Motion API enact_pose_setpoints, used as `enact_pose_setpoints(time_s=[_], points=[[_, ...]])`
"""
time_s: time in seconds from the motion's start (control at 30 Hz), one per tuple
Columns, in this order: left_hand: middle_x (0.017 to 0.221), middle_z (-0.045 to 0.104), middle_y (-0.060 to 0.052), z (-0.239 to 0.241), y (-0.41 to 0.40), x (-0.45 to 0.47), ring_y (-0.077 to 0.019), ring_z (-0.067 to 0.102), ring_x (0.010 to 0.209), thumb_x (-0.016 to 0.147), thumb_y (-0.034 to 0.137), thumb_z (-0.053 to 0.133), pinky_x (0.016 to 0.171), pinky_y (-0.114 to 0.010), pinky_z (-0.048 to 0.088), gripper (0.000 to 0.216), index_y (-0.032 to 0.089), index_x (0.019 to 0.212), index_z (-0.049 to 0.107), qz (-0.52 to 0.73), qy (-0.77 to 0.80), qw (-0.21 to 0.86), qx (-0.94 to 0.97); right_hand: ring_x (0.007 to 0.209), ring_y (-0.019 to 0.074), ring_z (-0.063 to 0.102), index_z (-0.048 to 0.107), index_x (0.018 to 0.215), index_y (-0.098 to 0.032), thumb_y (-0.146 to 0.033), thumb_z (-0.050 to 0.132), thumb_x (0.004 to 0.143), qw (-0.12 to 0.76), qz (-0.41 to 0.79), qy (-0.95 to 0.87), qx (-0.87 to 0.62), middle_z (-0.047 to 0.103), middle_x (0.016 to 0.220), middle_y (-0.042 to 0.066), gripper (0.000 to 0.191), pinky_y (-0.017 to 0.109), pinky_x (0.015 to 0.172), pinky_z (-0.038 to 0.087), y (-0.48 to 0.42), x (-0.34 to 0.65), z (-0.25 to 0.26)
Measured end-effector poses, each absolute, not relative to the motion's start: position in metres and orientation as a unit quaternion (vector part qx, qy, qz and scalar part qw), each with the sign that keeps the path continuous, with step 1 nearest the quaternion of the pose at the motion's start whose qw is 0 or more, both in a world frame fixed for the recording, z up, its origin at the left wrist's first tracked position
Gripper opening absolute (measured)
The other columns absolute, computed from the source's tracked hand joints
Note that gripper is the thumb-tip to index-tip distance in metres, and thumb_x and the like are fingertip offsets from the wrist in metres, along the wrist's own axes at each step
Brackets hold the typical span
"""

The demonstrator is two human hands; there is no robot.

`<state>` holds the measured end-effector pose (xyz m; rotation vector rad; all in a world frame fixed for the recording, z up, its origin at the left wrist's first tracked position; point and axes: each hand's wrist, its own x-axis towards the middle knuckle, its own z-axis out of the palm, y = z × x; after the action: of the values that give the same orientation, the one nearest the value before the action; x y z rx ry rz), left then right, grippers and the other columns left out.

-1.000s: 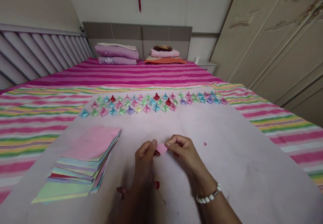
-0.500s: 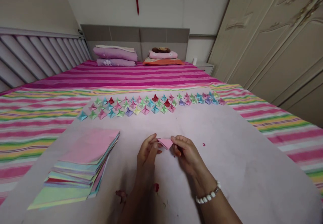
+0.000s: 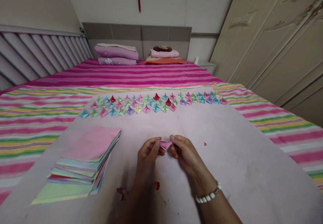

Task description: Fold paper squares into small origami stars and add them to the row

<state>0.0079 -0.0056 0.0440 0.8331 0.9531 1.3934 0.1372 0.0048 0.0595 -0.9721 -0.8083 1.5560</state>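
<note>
A small folded pink paper (image 3: 166,145) is held up between my two hands, its point facing down toward me. My left hand (image 3: 148,151) pinches its left corner between thumb and fingers. At the opposite corner, my right hand (image 3: 184,150) is closed on the paper too; a white beaded bracelet (image 3: 208,196) circles that wrist. To the left lies a fanned stack of coloured paper sheets (image 3: 93,145) with pink on top. Beyond my hands stand rows of small folded paper pieces (image 3: 146,109) in several colours.
The pale board (image 3: 242,156) under everything rests on a bed with a striped cover (image 3: 282,123). Dark red scraps (image 3: 122,192) lie near my left forearm, and a tiny red bit (image 3: 205,144) sits to the right. Folded bedding (image 3: 117,54) is piled by the headboard.
My left fingers have closed farther onto the left corner of the pink paper. Its folds now show slightly spread. The view has shifted a little.
</note>
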Motion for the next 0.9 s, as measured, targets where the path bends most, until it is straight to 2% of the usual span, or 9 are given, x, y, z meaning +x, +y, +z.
enact_pose_setpoints(time_s=[0.2, 0.3, 0.47, 0.63, 0.9], points=[[0.064, 0.063, 0.001, 0.0498, -0.0069, 0.0093, -0.0077, 0.054, 0.059, 0.072, 0.037, 0.072, 0.059, -0.020, 0.044, 0.025, 0.015, 0.084, 0.069, 0.605, 0.395, 0.609, 0.326, 0.040, 0.0078, 0.047, 0.063, 0.067, -0.015, -0.043, 0.072, 0.073, 0.547, 0.668, -0.341, -0.372, 0.060, 0.055, -0.001, 0.030, 0.022, 0.044, 0.033, 0.0039, 0.1367, 0.0639], [0.062, 0.062, 0.001, 0.0517, -0.0069, 0.0093, -0.0075, 0.054, 0.059, 0.073, 0.037, 0.071, 0.059, -0.019, 0.043, 0.024, 0.015, 0.082, 0.070, 0.609, 0.387, 0.615, 0.318, 0.044, 0.0087, 0.049, 0.067, 0.075, -0.016, -0.039, 0.075, 0.070, 0.547, 0.666, -0.349, -0.369, 0.061, 0.054, -0.001, 0.025, 0.022, 0.047, 0.037, 0.0026, 0.1364, 0.0673], [0.065, 0.063, 0.000, 0.0519, -0.0064, 0.0095, -0.0079, 0.053, 0.060, 0.074, 0.037, 0.070, 0.059, -0.020, 0.043, 0.024, 0.015, 0.082, 0.070, 0.612, 0.389, 0.607, 0.326, 0.044, 0.0084, 0.050, 0.068, 0.073, -0.015, -0.036, 0.076, 0.069, 0.545, 0.656, -0.359, -0.379, 0.060, 0.050, -0.001, 0.023, 0.022, 0.049, 0.036, 0.0014, 0.1362, 0.0688], [0.075, 0.067, -0.003, 0.0510, -0.0074, 0.0105, -0.0111, 0.056, 0.068, 0.078, 0.040, 0.066, 0.064, -0.023, 0.045, 0.026, 0.015, 0.086, 0.071, 0.620, 0.383, 0.595, 0.339, 0.045, 0.0088, 0.050, 0.066, 0.069, -0.015, -0.035, 0.076, 0.070, 0.551, 0.649, -0.351, -0.390, 0.060, 0.047, -0.001, 0.023, 0.021, 0.049, 0.036, 0.0020, 0.1370, 0.0676], [0.083, 0.069, -0.003, 0.0447, -0.0049, 0.0096, -0.0107, 0.059, 0.068, 0.076, 0.035, 0.070, 0.067, -0.025, 0.048, 0.022, 0.017, 0.089, 0.071, 0.620, 0.383, 0.594, 0.340, 0.048, 0.0112, 0.055, 0.067, 0.071, -0.016, -0.032, 0.080, 0.065, 0.564, 0.648, -0.337, -0.386, 0.065, 0.053, 0.001, 0.021, 0.024, 0.052, 0.042, 0.0029, 0.1379, 0.0681]])
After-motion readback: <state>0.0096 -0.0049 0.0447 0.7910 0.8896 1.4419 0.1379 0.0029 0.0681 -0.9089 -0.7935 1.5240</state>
